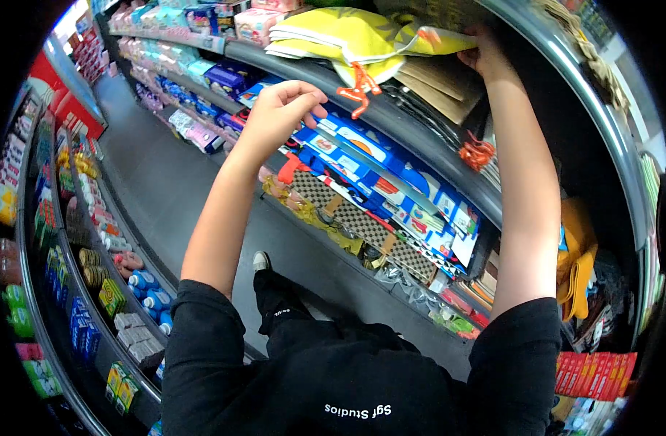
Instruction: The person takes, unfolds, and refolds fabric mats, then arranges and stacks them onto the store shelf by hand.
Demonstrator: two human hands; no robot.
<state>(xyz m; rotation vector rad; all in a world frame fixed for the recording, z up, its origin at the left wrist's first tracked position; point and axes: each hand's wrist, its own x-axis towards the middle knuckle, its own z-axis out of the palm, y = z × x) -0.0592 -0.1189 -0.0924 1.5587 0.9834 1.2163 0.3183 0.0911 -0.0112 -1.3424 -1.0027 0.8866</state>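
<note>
A yellow and white bag (340,35) with an orange tie hanging off it lies on the upper shelf. My right hand (481,54) is at the far end of this bag, its fingers closed on the yellow edge. My left hand (291,109) hovers in front of the shelf edge, below the bag, with curled fingers and the thumb near the index finger; whether it holds anything small cannot be made out. Brown paper bags (442,87) lie under the yellow one, near my right forearm. Another orange tie (477,151) hangs at the shelf edge.
Blue patterned bags (376,163) and checkered bags (355,218) fill the lower shelves. A curved shelf with bottles and packets (115,247) stands left across the grey aisle floor (148,145). Orange-yellow bags (576,261) and red packets (594,374) are at the right.
</note>
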